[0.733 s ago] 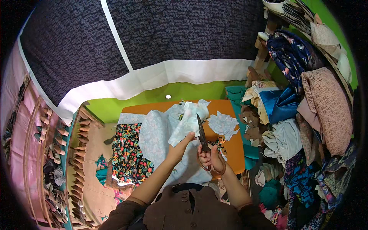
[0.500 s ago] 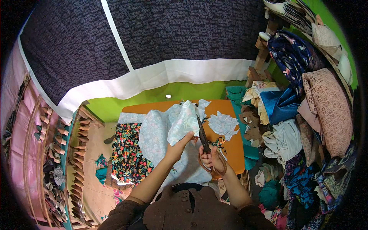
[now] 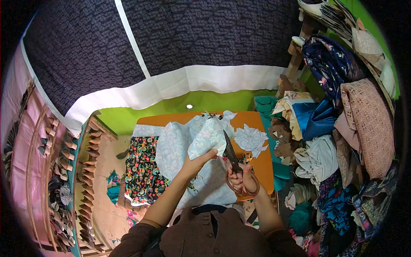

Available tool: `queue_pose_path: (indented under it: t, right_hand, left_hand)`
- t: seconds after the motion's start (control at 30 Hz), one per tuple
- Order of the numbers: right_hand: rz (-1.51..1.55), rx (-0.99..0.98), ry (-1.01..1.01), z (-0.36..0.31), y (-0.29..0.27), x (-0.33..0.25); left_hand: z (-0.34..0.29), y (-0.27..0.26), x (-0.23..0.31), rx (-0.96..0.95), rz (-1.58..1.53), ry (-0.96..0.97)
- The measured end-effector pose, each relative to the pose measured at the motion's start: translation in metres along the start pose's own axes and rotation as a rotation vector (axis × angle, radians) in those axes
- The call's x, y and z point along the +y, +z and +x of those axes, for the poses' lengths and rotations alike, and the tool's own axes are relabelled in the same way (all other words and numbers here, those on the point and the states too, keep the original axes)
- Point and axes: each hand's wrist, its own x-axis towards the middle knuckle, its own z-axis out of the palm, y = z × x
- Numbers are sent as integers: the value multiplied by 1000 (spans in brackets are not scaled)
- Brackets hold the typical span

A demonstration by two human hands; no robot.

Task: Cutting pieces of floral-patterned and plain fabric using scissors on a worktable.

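Brown garment [image 3: 192, 237], buttoned, worn by the person; both forearms reach forward from its sleeves. Right hand [image 3: 242, 179]: grip closed round the handles of the scissors [image 3: 233, 156], a long dark pair with brown loops, points directed up and away from the body; blades together or nearly so. Left hand [image 3: 200, 160]: grip pinched on the near edge of the pale cloth [image 3: 208, 138], thumb uppermost. This piece, faintly flowered, stands raised over the desk [image 3: 266, 169], just left of the blades; whether steel touches it cannot be told. Handling note, by judgement: for a clean cut, the cloth wants holding taut, its layers squared, the left thumb well behind the line of the blades, and long, even strokes made with the lower blade flat under the edge; loose folds beneath should be kept out of the bite. On the desk, an orange-topped one: a large pale sheet [image 3: 169, 147] spread beneath and to the left; black flowered fabric [image 3: 147, 165] beside it, at the left end; a small heap of jagged pale cut pieces [image 3: 250, 139] to the right. Right side: piled fabrics [image 3: 317, 158], mixed colours. Left side: a rack of brown shoe-like pieces [image 3: 90, 171]. Beyond: green wall [image 3: 158, 112] and a dark patterned curtain [image 3: 218, 34], white-bordered.
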Motion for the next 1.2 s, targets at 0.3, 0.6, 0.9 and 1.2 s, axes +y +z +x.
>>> queue_pose_path:
  t: [0.3, 0.6, 0.9, 1.2]
  right_hand:
    - [-137, -56, -18, -2, 5, -11]
    - [-196, -60, 83, -15, -3, -15]
    - [-88, -145, 100, -10, -10, -9]
    - [-208, -68, 171, -20, -4, -13]
  left_hand:
    - [3, -16, 6, -185, 170, -104]
    - [1, -24, 16, -225, 131, -140]
    - [3, -26, 9, -350, 252, -256]
    - [3, -31, 17, -340, 199, -248]
